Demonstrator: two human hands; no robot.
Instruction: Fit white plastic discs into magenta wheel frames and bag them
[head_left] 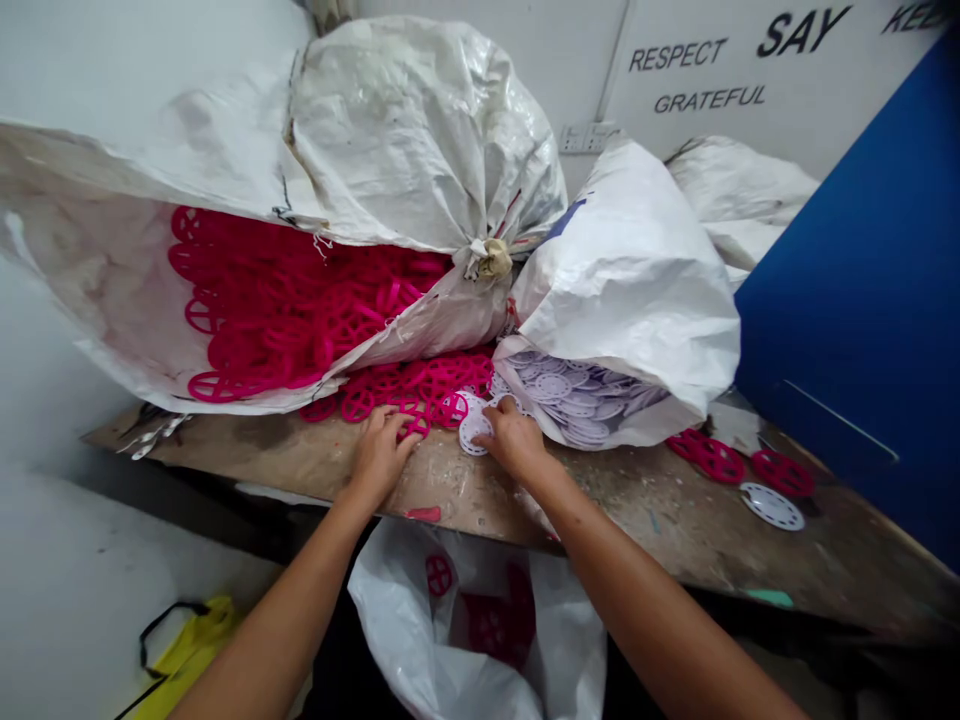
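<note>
My left hand [379, 455] is at the near edge of a loose heap of pink spoked plastic wheels [435, 374] on the table. Its fingers curl onto one pink wheel [415, 426]. Just to the right, my right hand [516, 440] pinches a white round plastic disc [472, 428] with small holes round its rim. That disc lies against the pink heap. Behind my right hand, a white sack [630, 270] opens toward me, with many white discs [581, 395] inside. At left, a larger open sack [97, 260] is full of pink wheels [292, 310].
A tied, bulging sack [427, 130] rests behind the heap. Below the table edge an open white bag [397, 610] holds some pink pieces. Several pink wheels [721, 462] and a white disc [772, 507] lie at right, near a blue panel [862, 330]. A yellow bag [184, 660] is lower left.
</note>
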